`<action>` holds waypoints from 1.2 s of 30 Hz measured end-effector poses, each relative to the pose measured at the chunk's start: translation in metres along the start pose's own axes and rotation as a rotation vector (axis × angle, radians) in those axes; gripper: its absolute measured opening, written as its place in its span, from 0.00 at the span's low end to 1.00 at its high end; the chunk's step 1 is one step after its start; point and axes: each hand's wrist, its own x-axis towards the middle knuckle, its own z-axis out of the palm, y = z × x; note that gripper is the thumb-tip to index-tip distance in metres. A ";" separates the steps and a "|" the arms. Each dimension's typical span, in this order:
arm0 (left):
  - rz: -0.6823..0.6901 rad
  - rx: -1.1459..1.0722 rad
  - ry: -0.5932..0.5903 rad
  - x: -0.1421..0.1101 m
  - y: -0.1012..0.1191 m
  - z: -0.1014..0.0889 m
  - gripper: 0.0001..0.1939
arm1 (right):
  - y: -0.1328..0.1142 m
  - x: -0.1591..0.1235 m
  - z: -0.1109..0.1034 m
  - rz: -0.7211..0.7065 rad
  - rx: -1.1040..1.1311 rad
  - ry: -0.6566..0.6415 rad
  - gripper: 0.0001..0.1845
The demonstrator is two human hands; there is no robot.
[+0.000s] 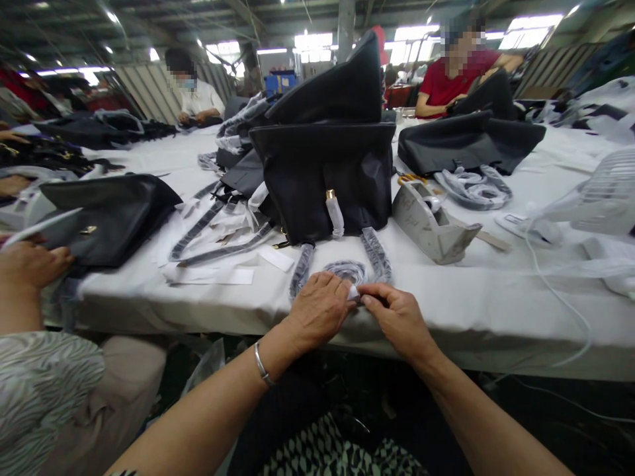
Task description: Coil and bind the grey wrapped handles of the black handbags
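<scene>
A black handbag stands in front of me, its flap raised and a gold clasp part wrapped in white on its front. Its plastic-wrapped handle droops towards the table's front edge, beside a coiled wrapped strap. My left hand lies over the coil with its fingers closed on a small white strip. Thumb and forefinger of my right hand pinch at the same strip's right end. What the strip is fixed to is hidden by my fingers.
A grey box-like holder stands to the right, with orange-handled scissors behind it. Farther right are a white fan and its cable. White paper strips lie left. A co-worker's hand touches another black bag.
</scene>
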 end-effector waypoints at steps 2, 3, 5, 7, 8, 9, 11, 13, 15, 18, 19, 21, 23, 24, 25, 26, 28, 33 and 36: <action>-0.008 -0.009 0.002 0.000 0.000 -0.001 0.18 | -0.001 -0.003 -0.004 0.004 -0.011 0.027 0.15; -0.007 -0.013 0.001 0.000 0.000 -0.001 0.18 | -0.001 -0.005 -0.006 -0.008 -0.038 0.044 0.14; -0.003 -0.014 -0.007 0.000 0.000 -0.003 0.20 | 0.000 -0.007 -0.006 -0.038 -0.098 0.055 0.13; -0.001 -0.007 -0.019 0.000 0.000 -0.004 0.21 | 0.001 -0.008 -0.004 -0.046 -0.125 0.039 0.12; -0.004 -0.002 -0.024 0.000 0.001 -0.004 0.21 | 0.001 -0.008 -0.003 -0.042 -0.131 0.036 0.12; -0.008 0.002 -0.027 0.000 0.001 -0.004 0.21 | 0.001 -0.008 -0.001 -0.036 -0.138 0.041 0.12; -0.013 0.011 -0.030 0.000 0.001 -0.004 0.20 | 0.001 -0.007 0.002 -0.035 -0.148 0.056 0.13; -0.014 0.017 -0.029 0.000 0.002 -0.003 0.20 | -0.001 -0.005 0.003 -0.041 -0.152 0.066 0.13; -0.012 0.020 -0.028 0.000 0.002 -0.002 0.20 | -0.002 -0.004 0.004 -0.027 -0.146 0.069 0.13; -0.012 0.029 -0.022 0.001 0.002 0.000 0.20 | -0.005 -0.002 0.004 0.034 -0.094 0.049 0.13; -0.011 0.033 -0.018 0.001 0.002 0.001 0.20 | -0.005 -0.002 0.005 0.059 -0.059 0.031 0.13; -0.012 0.042 -0.008 0.002 0.002 0.001 0.20 | -0.007 -0.001 0.006 0.115 0.046 -0.023 0.15; -0.016 0.046 -0.003 0.003 0.002 0.002 0.19 | -0.009 0.000 0.007 0.177 0.177 -0.071 0.17; -0.021 0.047 -0.001 0.003 0.002 0.002 0.19 | -0.010 0.000 0.007 0.205 0.241 -0.087 0.18; -0.027 0.049 -0.001 0.003 0.002 0.002 0.19 | -0.011 0.000 0.007 0.230 0.299 -0.097 0.19; -0.030 0.056 -0.001 0.003 0.003 0.002 0.19 | -0.011 0.000 0.006 0.252 0.346 -0.103 0.20; -0.028 0.080 -0.003 0.003 0.004 0.002 0.17 | -0.011 0.000 0.004 0.278 0.379 -0.090 0.21; 0.006 0.149 -0.029 0.003 0.007 0.001 0.14 | -0.006 -0.001 0.003 0.143 0.121 -0.059 0.19; 0.001 0.155 -0.034 0.004 0.008 0.001 0.14 | -0.002 -0.005 0.005 -0.053 -0.079 -0.055 0.20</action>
